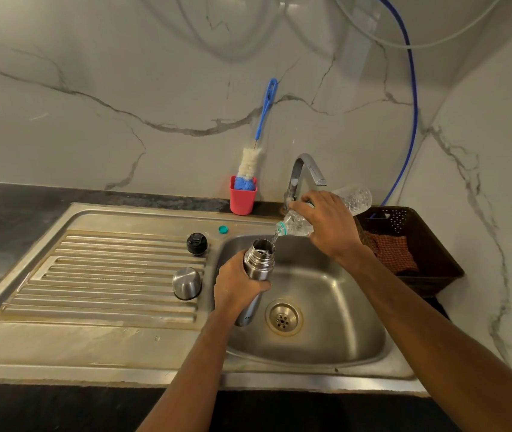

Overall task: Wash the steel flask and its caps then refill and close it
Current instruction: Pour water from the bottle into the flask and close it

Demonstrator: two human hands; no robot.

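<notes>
My left hand (pixel 238 283) grips the steel flask (pixel 259 260) upright over the sink basin (pixel 326 322), its mouth uncapped. My right hand (pixel 329 224) holds a clear plastic water bottle (pixel 295 226) tilted neck-down, and a thin stream of water runs from it into the flask's mouth. On the ribbed drainboard (pixel 108 275) to the left stand the black inner cap (pixel 197 243) and the steel outer cap (pixel 187 283), dome up.
A small teal bottle cap (pixel 223 229) lies on the sink rim. A red cup (pixel 242 199) with a blue bottle brush (pixel 259 141) stands by the wall. The tap (pixel 306 173) rises behind the basin. A dark basket (pixel 416 244) with a cloth sits on the right.
</notes>
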